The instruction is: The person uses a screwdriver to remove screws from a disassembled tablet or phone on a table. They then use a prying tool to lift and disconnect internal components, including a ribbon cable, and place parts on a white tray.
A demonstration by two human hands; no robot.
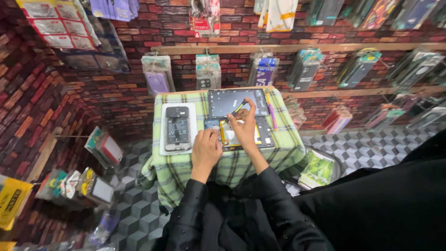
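Nearest the camera, two black sleeves reach forward over the front edge of a small table draped in a green and yellow checked cloth. The left hand lies palm down with its fingers curled, pressing on the near left corner of an opened tablet, which sits on the cloth at the middle right of the table with its dark inner frame and a yellow-edged part showing. The right hand is raised over the tablet's middle, its thumb and fingertips pinched around a thin dark tool with a yellow tip, which slants up toward the far left. Just left of the left hand, a white tray carries an opened phone, lying flat with its insides facing up. Beyond the right hand, at the far side of the table, lies a dark rectangular tablet panel, touching or nearly touching the opened tablet's far edge. A pink pen-like tool lies along the right edge of the table. To the right, on the grey cube-patterned floor, sits a green printed package. Farthest off, a brick-patterned wall holds wooden rails hung with packaged phone cases.
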